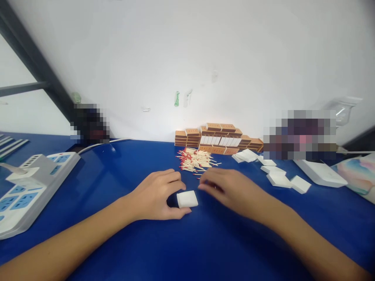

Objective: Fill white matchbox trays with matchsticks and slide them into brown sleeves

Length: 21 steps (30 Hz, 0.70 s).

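Observation:
My left hand [158, 195] rests on the blue table [117, 175], thumb and fingers curled around a small white matchbox tray [187, 199] that lies flat. My right hand [231, 189] hovers just right of the tray, its fingers pinched together over some matches whose red tips show at the fingertips. A loose pile of red-tipped matches [196, 160] lies just beyond both hands. Behind it, against the wall, stands a stack of brown matchboxes [218, 138].
Several empty white trays [278, 175] lie scattered to the right. A white flat box [320, 173] and a colourful card [359, 173] sit at far right. A white power strip [26, 187] with a plugged adapter lies at the left.

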Available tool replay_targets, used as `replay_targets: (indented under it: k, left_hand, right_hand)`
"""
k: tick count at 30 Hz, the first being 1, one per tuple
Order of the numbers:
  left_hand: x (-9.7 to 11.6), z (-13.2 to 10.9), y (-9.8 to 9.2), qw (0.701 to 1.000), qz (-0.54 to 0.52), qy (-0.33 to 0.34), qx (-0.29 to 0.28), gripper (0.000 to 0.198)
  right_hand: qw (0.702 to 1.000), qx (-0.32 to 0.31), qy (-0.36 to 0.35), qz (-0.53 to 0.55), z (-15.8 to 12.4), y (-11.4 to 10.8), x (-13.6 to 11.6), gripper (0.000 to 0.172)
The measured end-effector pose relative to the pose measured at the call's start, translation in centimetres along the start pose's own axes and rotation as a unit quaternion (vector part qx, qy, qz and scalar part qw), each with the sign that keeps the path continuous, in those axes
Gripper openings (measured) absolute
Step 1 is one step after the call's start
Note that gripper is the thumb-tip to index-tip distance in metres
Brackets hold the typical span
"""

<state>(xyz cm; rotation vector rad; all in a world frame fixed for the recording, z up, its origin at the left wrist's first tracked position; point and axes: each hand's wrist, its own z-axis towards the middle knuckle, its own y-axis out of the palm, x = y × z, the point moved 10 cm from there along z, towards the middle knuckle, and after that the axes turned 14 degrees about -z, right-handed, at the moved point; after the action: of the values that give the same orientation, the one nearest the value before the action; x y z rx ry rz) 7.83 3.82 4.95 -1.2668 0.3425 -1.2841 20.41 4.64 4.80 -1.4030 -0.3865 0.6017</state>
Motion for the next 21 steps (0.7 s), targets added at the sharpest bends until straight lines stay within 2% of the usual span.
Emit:
replay_targets:
  k: [2, 5, 9, 12, 14, 17, 19, 21]
  left_hand:
    - [-0.3, 0.0, 0.1, 1.000, -0.003, -0.013, -0.013, 0.041]
    - [-0.6, 0.0, 0.2, 0.999, 0.002, -0.031, -0.035, 0.044]
    - [-0.9, -0.1, 0.4, 0.998, 0.001, -0.045, -0.049, 0.036]
    - [-1.1, -0.1, 0.6, 0.998, -0.003, -0.047, -0.047, 0.031]
    - [-1.2, -0.1, 0.6, 0.998, -0.002, -0.047, -0.043, 0.030]
    - [-1.5, 0.0, 0.4, 0.998, 0.008, -0.053, -0.027, 0.031]
    - [-1.7, 0.0, 0.2, 0.998, 0.013, -0.056, -0.017, 0.036]
    - [-1.7, 0.0, 0.1, 0.998, 0.015, -0.057, -0.013, 0.041]
  right_hand:
    - [0.999, 0.005, 0.044, -0.027, -0.1, -0.6, 3.3, 0.018]
    - [0.999, -0.023, 0.045, 0.008, -0.3, -0.5, 5.9, 0.018]
    - [0.991, -0.088, 0.031, 0.098, -0.7, 0.9, 6.0, 0.019]
    - [0.988, -0.103, 0.037, 0.107, -0.5, 1.4, 5.7, 0.017]
    - [0.990, -0.089, 0.057, 0.098, -0.3, 1.2, 6.0, 0.020]
    - [0.989, -0.055, 0.128, 0.043, -0.4, 0.4, 6.9, 0.030]
    - [0.985, -0.062, 0.163, 0.000, -0.8, 0.5, 7.0, 0.037]
    - [0.984, -0.079, 0.160, -0.020, -1.2, 1.1, 6.3, 0.034]
